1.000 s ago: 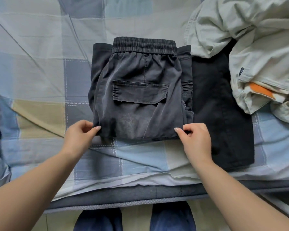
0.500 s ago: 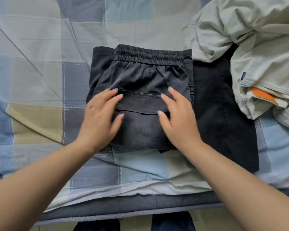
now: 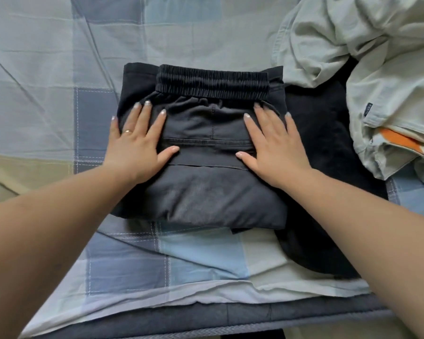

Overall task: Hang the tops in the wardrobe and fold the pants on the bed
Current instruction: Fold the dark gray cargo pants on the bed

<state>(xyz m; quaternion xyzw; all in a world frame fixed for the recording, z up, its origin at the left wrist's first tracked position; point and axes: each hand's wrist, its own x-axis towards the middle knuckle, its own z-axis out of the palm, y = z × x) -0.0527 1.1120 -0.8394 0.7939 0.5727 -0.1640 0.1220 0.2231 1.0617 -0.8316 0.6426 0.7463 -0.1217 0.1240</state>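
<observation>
Hands: two, both bare, both laid flat on the same garment.
Left hand (image 3: 135,145): it rested palm down on the left part of the folded pants, with the fingers spread open and straight and the thumb pointing toward the middle. It gripped nothing. One ring (image 3: 127,131) was seen on one finger.
Right hand (image 3: 275,148): it rested palm down on the right part of the folded pants, also with the fingers open and spread, the thumb turned inward. It held nothing, it only pressed on the cloth.
Folded pants (image 3: 206,192): one pair, dark grey, folded into a compact rectangle. It lay on the bed in the middle of the view, with the elastic waistband (image 3: 212,84) at the far side and one pocket flap (image 3: 206,152) visible between the two thumbs.
Black garment (image 3: 326,167): one piece, lying flat on the bed just to the right of the folded pants and partly under them.
Pale green garment (image 3: 365,57): one crumpled piece at the top right, resting over the far edge of the black garment. One small dark label (image 3: 367,108) and one orange patch (image 3: 399,140) were visible on it.
Bed sheet (image 3: 59,69): one, checked in blue, grey and beige squares, with creases.
Forearms: two, bare, entering from the lower corners.
</observation>
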